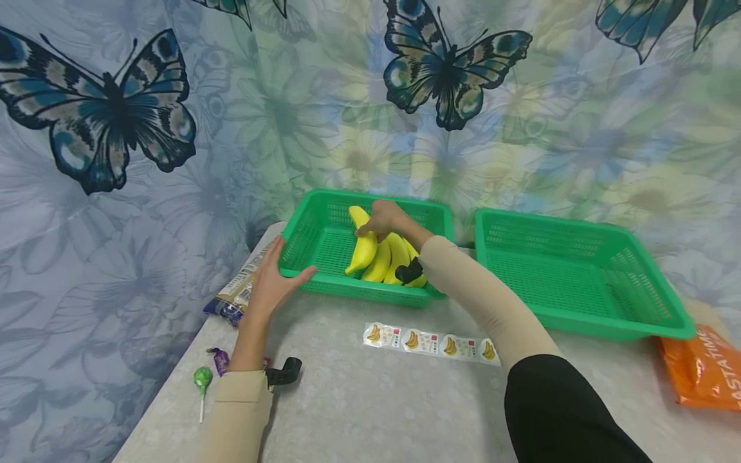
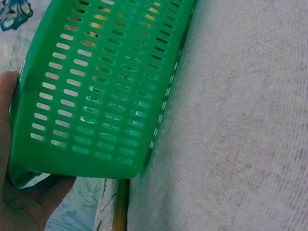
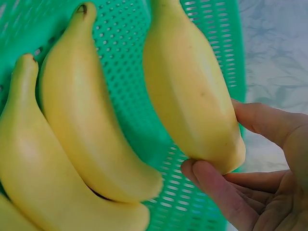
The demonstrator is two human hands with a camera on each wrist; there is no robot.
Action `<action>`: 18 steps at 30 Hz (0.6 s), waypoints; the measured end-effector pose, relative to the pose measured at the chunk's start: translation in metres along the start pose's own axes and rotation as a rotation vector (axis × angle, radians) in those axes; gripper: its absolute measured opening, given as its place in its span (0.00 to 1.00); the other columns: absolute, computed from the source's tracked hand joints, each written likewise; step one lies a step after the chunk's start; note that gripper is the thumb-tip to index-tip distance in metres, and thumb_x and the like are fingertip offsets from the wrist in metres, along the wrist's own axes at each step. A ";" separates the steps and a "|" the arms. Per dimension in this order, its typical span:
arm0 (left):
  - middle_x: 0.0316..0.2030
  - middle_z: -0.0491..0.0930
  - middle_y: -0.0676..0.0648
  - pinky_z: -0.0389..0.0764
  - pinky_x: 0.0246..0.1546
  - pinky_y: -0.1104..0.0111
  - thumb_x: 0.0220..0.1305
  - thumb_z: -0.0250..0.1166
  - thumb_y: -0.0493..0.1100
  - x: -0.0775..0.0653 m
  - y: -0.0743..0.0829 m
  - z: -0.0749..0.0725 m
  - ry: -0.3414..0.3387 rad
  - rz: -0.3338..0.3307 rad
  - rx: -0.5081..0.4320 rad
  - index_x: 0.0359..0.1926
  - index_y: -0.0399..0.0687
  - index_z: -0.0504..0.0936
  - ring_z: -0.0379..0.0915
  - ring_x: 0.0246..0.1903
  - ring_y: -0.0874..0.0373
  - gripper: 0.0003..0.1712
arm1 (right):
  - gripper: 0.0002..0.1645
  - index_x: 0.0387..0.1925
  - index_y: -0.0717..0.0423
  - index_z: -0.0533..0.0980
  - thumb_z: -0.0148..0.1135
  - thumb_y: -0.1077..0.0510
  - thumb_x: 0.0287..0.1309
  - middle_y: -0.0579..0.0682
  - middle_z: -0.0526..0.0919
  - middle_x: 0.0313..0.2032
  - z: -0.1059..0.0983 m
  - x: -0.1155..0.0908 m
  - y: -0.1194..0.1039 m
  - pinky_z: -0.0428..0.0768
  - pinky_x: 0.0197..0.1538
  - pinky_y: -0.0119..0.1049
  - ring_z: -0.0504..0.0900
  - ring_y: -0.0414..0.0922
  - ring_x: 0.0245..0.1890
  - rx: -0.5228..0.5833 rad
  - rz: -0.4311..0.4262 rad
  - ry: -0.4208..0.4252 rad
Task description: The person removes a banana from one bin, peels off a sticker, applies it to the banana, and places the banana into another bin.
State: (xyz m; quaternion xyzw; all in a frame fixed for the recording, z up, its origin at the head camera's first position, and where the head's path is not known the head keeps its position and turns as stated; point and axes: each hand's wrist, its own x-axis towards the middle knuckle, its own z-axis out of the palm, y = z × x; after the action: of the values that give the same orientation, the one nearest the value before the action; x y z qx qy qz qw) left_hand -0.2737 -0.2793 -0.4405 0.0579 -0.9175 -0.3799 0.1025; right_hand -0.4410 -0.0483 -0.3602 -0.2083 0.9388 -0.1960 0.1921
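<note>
My right hand (image 1: 386, 218) reaches into the left green basket (image 1: 353, 288) and pinches one end of a yellow banana (image 1: 362, 256). In the right wrist view, the thumb and fingertips (image 3: 211, 180) are on either side of this banana's end (image 3: 192, 86). Several other bananas (image 3: 86, 110) lie beside it in the basket, partly hidden by the right arm in the head view. My left hand (image 1: 272, 283) holds the basket's near left corner, thumb across the front rim; the left wrist view shows that hand (image 2: 24, 207) against the perforated wall (image 2: 96, 96).
A second green basket (image 1: 585, 321) stands on the right, near an orange packet (image 1: 703, 370). A strip of banana stickers (image 1: 428, 343) lies in front. At left are a shiny packet (image 1: 231, 299), a purple-wrapped sweet (image 1: 221, 361) and a green lollipop (image 1: 202, 377). A patterned curtain hangs behind.
</note>
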 end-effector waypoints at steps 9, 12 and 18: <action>0.78 0.42 0.45 0.51 0.68 0.32 0.56 0.65 0.68 0.001 -0.001 0.000 0.014 0.023 -0.008 0.78 0.52 0.45 0.41 0.75 0.36 0.59 | 0.23 0.17 0.57 0.81 0.71 0.43 0.54 0.51 0.81 0.13 -0.023 -0.049 -0.001 0.86 0.32 0.34 0.83 0.40 0.16 0.056 -0.057 0.106; 0.78 0.43 0.44 0.50 0.68 0.33 0.56 0.66 0.67 0.000 -0.001 0.000 0.024 0.035 -0.014 0.78 0.50 0.46 0.41 0.75 0.36 0.59 | 0.26 0.11 0.54 0.75 0.72 0.44 0.53 0.45 0.72 0.06 -0.025 -0.064 -0.001 0.85 0.31 0.35 0.83 0.41 0.16 0.052 -0.067 0.136; 0.78 0.44 0.43 0.50 0.68 0.34 0.57 0.65 0.67 0.000 0.000 0.002 0.031 0.039 -0.014 0.78 0.50 0.46 0.41 0.75 0.36 0.58 | 0.34 0.03 0.50 0.65 0.72 0.43 0.52 0.44 0.62 0.03 -0.028 -0.097 0.003 0.78 0.22 0.34 0.83 0.43 0.16 0.060 -0.050 0.173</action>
State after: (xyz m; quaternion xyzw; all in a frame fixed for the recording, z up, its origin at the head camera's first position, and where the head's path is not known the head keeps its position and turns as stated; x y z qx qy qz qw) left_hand -0.2739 -0.2781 -0.4424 0.0452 -0.9141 -0.3833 0.1242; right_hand -0.3729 0.0069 -0.3110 -0.2081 0.9400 -0.2461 0.1115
